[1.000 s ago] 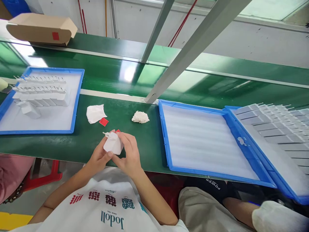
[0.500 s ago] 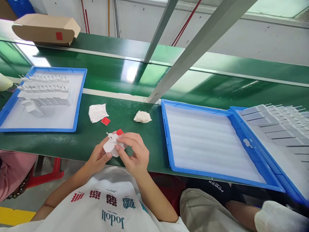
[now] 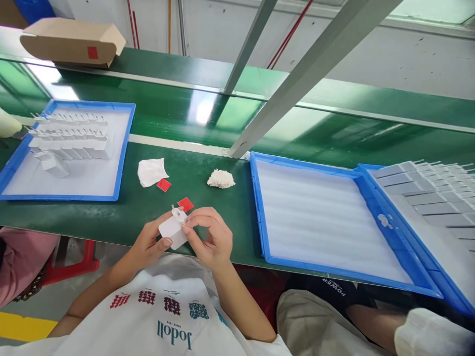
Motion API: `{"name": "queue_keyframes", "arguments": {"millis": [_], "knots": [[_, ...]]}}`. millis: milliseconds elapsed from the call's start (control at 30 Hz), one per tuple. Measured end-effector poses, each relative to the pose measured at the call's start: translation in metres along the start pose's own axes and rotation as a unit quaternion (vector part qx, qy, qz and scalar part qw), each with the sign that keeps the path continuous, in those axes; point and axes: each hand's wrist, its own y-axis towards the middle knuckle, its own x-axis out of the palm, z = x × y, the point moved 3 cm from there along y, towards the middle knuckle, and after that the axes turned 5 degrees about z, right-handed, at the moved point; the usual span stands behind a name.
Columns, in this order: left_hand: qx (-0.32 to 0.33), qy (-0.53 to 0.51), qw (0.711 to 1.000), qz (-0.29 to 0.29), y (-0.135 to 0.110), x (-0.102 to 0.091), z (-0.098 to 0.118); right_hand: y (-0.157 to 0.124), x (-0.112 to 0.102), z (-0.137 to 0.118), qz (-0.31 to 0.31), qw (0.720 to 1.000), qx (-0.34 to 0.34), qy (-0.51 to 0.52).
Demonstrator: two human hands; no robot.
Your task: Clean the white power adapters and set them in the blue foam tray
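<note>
Just above the table's front edge, my left hand (image 3: 151,241) grips a small white box-shaped part (image 3: 172,230), its thumb on the near side. A narrow tab with a dark spot sticks up from the part's far end. My right hand (image 3: 211,237) pinches at the part's right upper edge, thumb and index finger close together; whether something small is between them I cannot make out. Right beyond the part lies a red square (image 3: 186,203) on the green table. Further off are a second red square (image 3: 164,185), a white cloth piece (image 3: 152,172) and a crumpled whitish lump (image 3: 221,178).
At left, a blue-rimmed tray (image 3: 118,170) holds rows of similar white parts (image 3: 74,143). A lined blue tray (image 3: 260,217) stands at right, beside another tray with white parts (image 3: 434,193). A slanted metal post (image 3: 282,89) rises behind. People sit on both sides.
The white part has turned slightly in my hands, showing more of its side. My right fingers have shifted to its edge, and the red square behind it is more exposed.
</note>
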Motion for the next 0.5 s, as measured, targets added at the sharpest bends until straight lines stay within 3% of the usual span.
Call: {"name": "queue_keyframes", "arguments": {"millis": [200,367,500], "knots": [[-0.073,0.051,0.996,0.028,-0.001,-0.007,0.004,-0.002,-0.002,0.001,-0.012,1.0,-0.024,-0.009],[-0.187,-0.054,0.979,0.054,-0.002,-0.007,-0.003,-0.004,-0.003,0.009,-0.013,0.998,0.037,0.053],[-0.149,0.032,0.986,0.074,-0.001,-0.009,0.002,-0.002,-0.003,0.009,-0.018,0.999,0.036,-0.003]]}}
